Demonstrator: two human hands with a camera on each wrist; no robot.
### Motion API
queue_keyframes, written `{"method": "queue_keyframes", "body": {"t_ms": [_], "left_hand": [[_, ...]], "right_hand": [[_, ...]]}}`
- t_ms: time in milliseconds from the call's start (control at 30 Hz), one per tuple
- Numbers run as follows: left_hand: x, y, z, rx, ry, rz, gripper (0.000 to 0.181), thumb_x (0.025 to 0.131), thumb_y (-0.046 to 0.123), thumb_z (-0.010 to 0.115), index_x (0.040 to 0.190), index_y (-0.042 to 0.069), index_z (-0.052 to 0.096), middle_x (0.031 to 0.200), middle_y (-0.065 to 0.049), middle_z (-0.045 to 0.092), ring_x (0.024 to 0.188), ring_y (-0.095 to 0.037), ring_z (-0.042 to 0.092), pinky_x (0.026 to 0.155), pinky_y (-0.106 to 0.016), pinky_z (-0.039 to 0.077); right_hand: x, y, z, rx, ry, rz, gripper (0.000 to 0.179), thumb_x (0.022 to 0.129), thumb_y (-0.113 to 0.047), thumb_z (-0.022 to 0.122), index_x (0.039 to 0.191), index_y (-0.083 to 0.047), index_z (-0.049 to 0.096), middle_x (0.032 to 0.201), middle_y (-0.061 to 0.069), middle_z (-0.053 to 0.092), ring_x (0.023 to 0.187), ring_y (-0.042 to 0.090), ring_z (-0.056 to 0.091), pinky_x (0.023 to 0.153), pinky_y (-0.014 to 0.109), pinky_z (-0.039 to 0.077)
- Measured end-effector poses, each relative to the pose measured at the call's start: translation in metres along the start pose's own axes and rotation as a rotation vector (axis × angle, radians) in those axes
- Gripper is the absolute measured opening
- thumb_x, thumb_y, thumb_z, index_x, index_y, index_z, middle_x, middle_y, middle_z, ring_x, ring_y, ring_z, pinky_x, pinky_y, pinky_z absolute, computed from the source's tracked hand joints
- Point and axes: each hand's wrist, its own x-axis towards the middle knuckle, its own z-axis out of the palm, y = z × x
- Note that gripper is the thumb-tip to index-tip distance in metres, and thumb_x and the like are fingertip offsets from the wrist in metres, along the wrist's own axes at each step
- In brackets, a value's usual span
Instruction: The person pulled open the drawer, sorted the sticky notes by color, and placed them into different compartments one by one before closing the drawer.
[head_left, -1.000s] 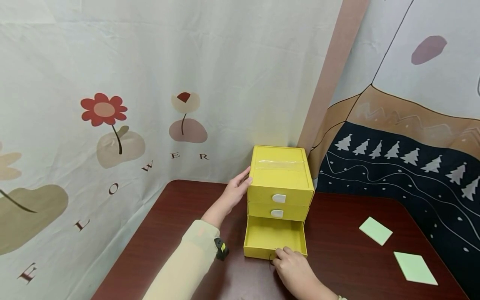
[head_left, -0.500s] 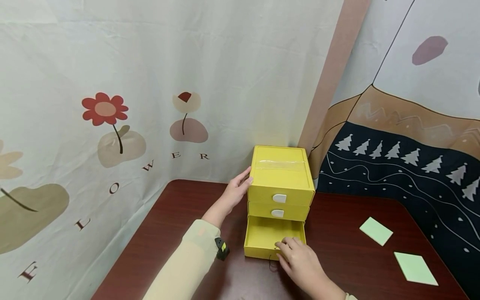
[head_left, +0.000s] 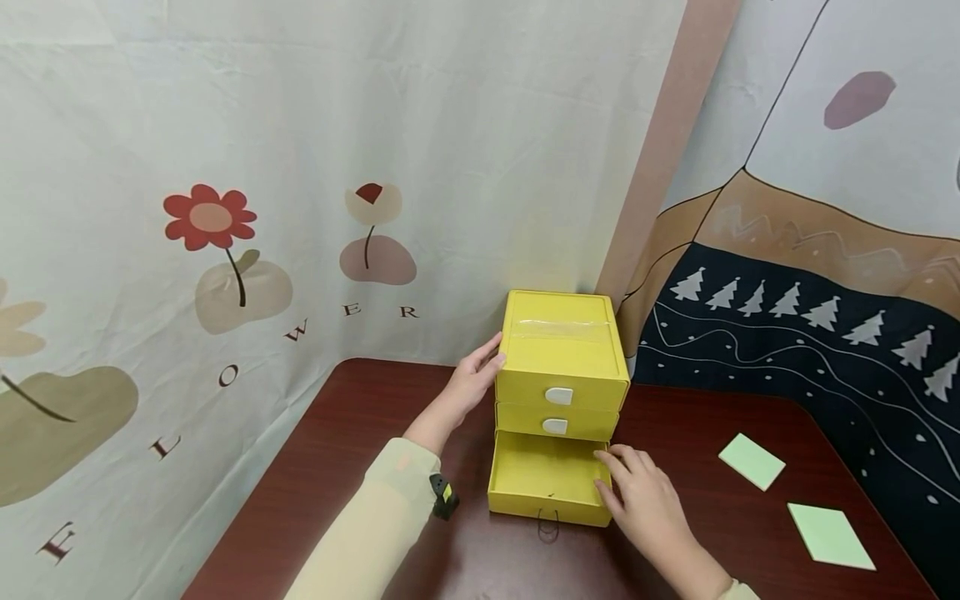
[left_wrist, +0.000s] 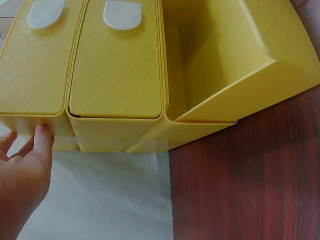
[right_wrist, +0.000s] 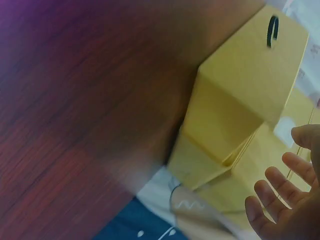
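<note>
A person's left hand [head_left: 474, 380] rests against the left side of a yellow cabinet [head_left: 566, 352], fingers lightly extended, gripping nothing. The right hand [head_left: 647, 496], fingers loosely spread and holding nothing, is at the right wall of the bottom drawer [head_left: 517, 505]; whether it touches, I cannot tell from here. That drawer juts toward the near side of the table [head_left: 690, 467], a dark loop [head_left: 548, 525] hanging from its front. Above it, the middle drawer [head_left: 517, 419] and top drawer [head_left: 521, 390] sit closed behind white tabs.

By my reading, drawing out the bottom drawer is done: it stands well forward, with only a tiny dark mark visible inside. Not done: it has not been pushed back, and the two upper drawers are in. Two pale green cards, one nearer [head_left: 831, 536], one farther [head_left: 752, 461], lie off to the right, outside it.
</note>
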Motion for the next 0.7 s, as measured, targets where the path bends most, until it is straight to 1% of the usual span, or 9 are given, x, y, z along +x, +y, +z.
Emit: {"method": "queue_keyframes", "body": {"t_ms": [33, 133, 267, 367, 533, 700], "left_hand": [[0.002, -0.003, 0.0, -0.002, 0.006, 0.001, 0.055, 0.1, 0.028, 0.047, 0.151, 0.019, 0.027, 0.155, -0.012, 0.026, 0.137, -0.028, 0.035, 0.11, -0.047, 0.032], [0.003, -0.007, 0.001, 0.002, 0.027, 0.011, 0.054, 0.1, 0.03, 0.048, 0.15, 0.022, 0.03, 0.154, -0.01, 0.028, 0.137, -0.027, 0.036, 0.11, -0.047, 0.032], [0.004, -0.008, 0.002, 0.01, 0.043, 0.013, 0.053, 0.1, 0.03, 0.048, 0.149, 0.024, 0.032, 0.153, -0.008, 0.031, 0.136, -0.025, 0.038, 0.109, -0.045, 0.034], [0.004, -0.008, 0.002, 0.016, 0.045, 0.018, 0.053, 0.1, 0.03, 0.048, 0.149, 0.023, 0.031, 0.153, -0.009, 0.031, 0.135, -0.025, 0.039, 0.109, -0.045, 0.035], [0.004, -0.008, 0.002, 0.017, 0.04, 0.011, 0.052, 0.1, 0.031, 0.049, 0.149, 0.024, 0.032, 0.153, -0.008, 0.031, 0.135, -0.024, 0.039, 0.109, -0.044, 0.035], [0.005, -0.008, 0.001, 0.02, 0.03, 0.014, 0.053, 0.1, 0.031, 0.048, 0.149, 0.023, 0.031, 0.154, -0.009, 0.03, 0.136, -0.026, 0.038, 0.109, -0.046, 0.034]], "right_hand": [[0.0, 0.004, -0.001, 0.001, -0.008, 0.022, 0.037, 0.08, -0.026, 0.076, 0.115, -0.016, 0.067, 0.112, 0.004, 0.06, 0.1, 0.024, 0.057, 0.073, 0.045, 0.052], [-0.001, 0.016, -0.004, -0.004, -0.008, 0.072, 0.038, 0.081, -0.026, 0.074, 0.117, -0.014, 0.066, 0.113, 0.006, 0.06, 0.101, 0.026, 0.056, 0.073, 0.047, 0.051], [-0.003, 0.033, -0.007, -0.017, 0.019, 0.114, 0.04, 0.083, -0.028, 0.072, 0.119, -0.012, 0.065, 0.113, 0.009, 0.059, 0.101, 0.029, 0.056, 0.071, 0.049, 0.05], [-0.004, 0.047, -0.01, -0.023, 0.013, 0.155, 0.045, 0.083, -0.028, 0.071, 0.122, -0.009, 0.062, 0.115, 0.014, 0.058, 0.103, 0.034, 0.055, 0.073, 0.053, 0.049], [-0.005, 0.069, -0.014, -0.047, -0.06, 0.239, 0.051, 0.085, -0.026, 0.069, 0.129, -0.003, 0.055, 0.122, 0.023, 0.053, 0.109, 0.041, 0.05, 0.08, 0.059, 0.045], [-0.01, 0.092, -0.017, -0.062, -0.13, 0.324, 0.057, 0.085, -0.026, 0.068, 0.132, 0.003, 0.05, 0.126, 0.029, 0.048, 0.11, 0.047, 0.046, 0.083, 0.063, 0.043]]}}
